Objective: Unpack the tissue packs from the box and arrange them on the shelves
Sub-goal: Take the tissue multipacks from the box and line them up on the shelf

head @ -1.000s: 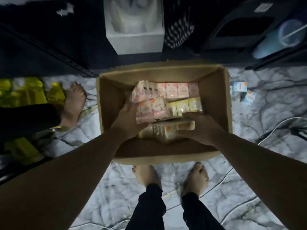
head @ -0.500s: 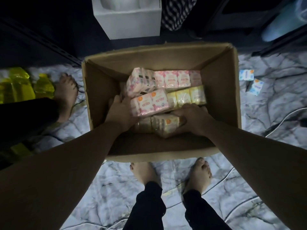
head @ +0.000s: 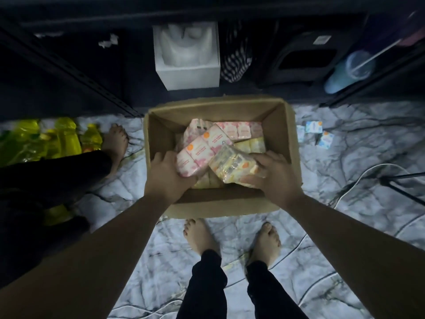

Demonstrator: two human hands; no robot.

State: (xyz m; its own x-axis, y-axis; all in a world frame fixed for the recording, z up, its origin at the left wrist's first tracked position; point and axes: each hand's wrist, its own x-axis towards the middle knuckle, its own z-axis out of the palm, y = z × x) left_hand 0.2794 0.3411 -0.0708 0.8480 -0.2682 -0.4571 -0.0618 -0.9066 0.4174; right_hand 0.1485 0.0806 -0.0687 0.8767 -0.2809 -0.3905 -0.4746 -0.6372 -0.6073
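Note:
An open cardboard box (head: pixel 291 143) stands on the marbled floor in front of my bare feet. Inside lie pink and yellow tissue packs (head: pixel 243 131). My left hand (head: pixel 167 178) grips a pink tissue pack (head: pixel 200 153) by its near left end, tilted up toward the far right. My right hand (head: pixel 276 178) holds a yellow tissue pack (head: pixel 232 164) lifted above the others, its left end resting against the pink one. More yellow packs show beneath. The dark shelves (head: pixel 69 72) rise just behind the box.
A white foam box (head: pixel 190 79) sits on the low shelf, a checked cloth (head: pixel 234 58), a black bin (head: pixel 299 56) and a blue tumbler (head: pixel 345 74) beside it. Another person's foot (head: pixel 117 141) and yellow bottles (head: pixel 59 139) are left. Small blue packs (head: pixel 312 132) and cables (head: pixel 358 178) lie right.
My right hand has pulled the yellow pack up out of the box's near row. The left hand has tilted the pink pack up. The view has pulled back from the box.

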